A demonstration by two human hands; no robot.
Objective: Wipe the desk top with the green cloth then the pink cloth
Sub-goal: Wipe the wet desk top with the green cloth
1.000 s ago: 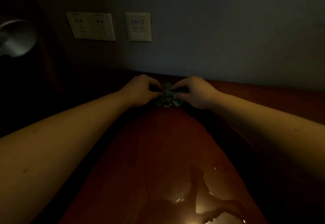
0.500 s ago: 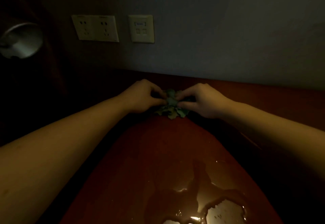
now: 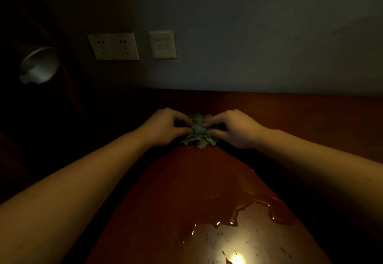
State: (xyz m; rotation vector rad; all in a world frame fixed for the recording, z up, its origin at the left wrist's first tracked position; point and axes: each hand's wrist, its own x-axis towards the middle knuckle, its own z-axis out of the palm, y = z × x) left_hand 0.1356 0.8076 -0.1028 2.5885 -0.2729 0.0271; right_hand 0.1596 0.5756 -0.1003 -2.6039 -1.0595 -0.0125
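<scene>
The room was dim; the red-brown desk top met a grey wall bearing socket plates. My left hand and right hand each pinched the bunched green cloth, which rested on the desk near the wall. A wet patch lay unwiped on the near surface. I judged the green-cloth stage unfinished; no pink cloth was in view.

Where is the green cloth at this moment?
In the head view, the green cloth is bunched at mid-frame on the desk top, pinched between the left hand and the right hand, beyond the wet patch.
</scene>
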